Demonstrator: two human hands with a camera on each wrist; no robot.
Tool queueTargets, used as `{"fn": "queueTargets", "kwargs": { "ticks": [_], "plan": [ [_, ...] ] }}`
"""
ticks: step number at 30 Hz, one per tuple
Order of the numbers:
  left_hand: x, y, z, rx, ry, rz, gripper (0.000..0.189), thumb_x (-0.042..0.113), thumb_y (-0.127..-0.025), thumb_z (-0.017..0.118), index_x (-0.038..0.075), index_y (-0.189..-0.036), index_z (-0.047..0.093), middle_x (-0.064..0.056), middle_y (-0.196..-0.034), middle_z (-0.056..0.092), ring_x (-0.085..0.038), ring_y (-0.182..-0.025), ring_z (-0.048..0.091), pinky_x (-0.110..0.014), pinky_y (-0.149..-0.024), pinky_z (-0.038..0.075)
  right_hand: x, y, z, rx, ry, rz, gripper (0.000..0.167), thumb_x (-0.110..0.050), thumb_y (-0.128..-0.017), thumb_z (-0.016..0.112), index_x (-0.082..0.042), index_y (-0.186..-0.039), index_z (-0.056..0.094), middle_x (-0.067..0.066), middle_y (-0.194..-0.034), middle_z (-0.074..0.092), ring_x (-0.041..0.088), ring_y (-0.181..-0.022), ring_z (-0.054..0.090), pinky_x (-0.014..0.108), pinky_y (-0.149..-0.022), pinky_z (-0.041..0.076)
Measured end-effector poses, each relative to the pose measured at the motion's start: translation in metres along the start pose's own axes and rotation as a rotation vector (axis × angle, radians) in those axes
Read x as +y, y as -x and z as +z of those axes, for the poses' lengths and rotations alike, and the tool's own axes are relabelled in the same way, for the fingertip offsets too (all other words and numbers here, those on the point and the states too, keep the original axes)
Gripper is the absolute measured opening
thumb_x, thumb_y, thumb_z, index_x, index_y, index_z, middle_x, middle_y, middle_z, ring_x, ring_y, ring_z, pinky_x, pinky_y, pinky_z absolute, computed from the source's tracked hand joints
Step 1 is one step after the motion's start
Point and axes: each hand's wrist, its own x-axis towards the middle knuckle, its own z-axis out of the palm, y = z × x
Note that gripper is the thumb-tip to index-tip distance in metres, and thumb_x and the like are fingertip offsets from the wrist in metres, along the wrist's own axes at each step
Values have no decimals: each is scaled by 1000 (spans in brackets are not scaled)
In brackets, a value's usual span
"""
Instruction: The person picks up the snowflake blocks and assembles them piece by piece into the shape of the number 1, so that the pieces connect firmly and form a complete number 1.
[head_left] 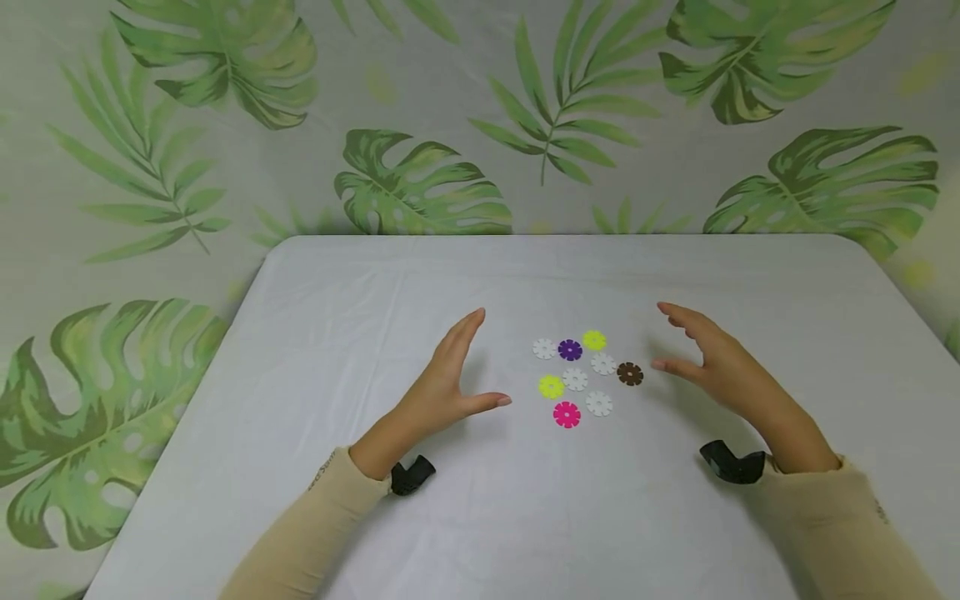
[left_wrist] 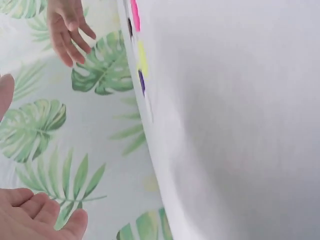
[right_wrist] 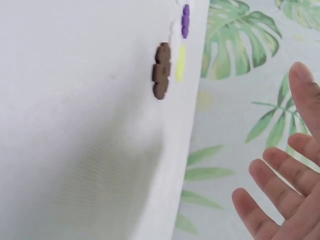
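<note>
Several flat notched plastic discs lie in a loose cluster on the white table: a pink disc (head_left: 567,414), a purple disc (head_left: 570,350), a brown disc (head_left: 630,373), two yellow discs (head_left: 551,387) and several white discs (head_left: 599,403). My left hand (head_left: 450,383) hovers left of the cluster, thumb and fingers spread, holding nothing. On the other side my right hand (head_left: 708,354) hovers with its fingers apart, also holding nothing; its thumb is nearest the brown disc. In the right wrist view the brown disc (right_wrist: 161,71) shows edge-on, away from the fingers (right_wrist: 275,187).
A white cloth covers the table (head_left: 480,517), whose far edge meets a leaf-patterned backdrop (head_left: 427,183). Black wrist cameras sit at the left cuff (head_left: 412,475) and the right cuff (head_left: 733,463). Both sleeves are beige.
</note>
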Motion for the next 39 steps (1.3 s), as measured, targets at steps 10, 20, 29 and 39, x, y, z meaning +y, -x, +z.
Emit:
{"fn": "queueTargets", "kwargs": {
  "ticks": [10,20,29,39],
  "plan": [
    [3,-2,29,-2,85,-76,87,28,-73,75,10,-141,23,-1,-142,26,-10,-129,24,-30,-103,24,10,2,19,-3,-39,-2,66,-26,-83,65,-6,-137,33,22,-130,40,43,-111,40,59,-84,33],
    [-7,-9,49,-90,84,-106,73,26,-76,73,6,-136,35,-4,-137,37,-13,-126,31,-28,-102,25,23,-2,36,2,-58,-35,58,-23,-80,69,-1,-127,45,18,-124,47,38,-106,48,52,-87,37],
    [-19,-12,60,-137,47,-136,66,28,-78,71,6,-133,41,-5,-133,42,-14,-125,34,-24,-102,23,32,-4,46,2,-31,-45,49,-24,-82,67,1,-121,51,18,-121,50,36,-113,43,51,-91,33],
    [-21,-23,73,-139,-208,-83,55,33,-78,70,9,-124,52,-6,-123,49,-21,-112,43,-35,-95,32,41,-6,54,22,4,-99,40,-18,-81,68,-1,-115,57,17,-119,48,38,-114,40,56,-90,32]
  ]
}}
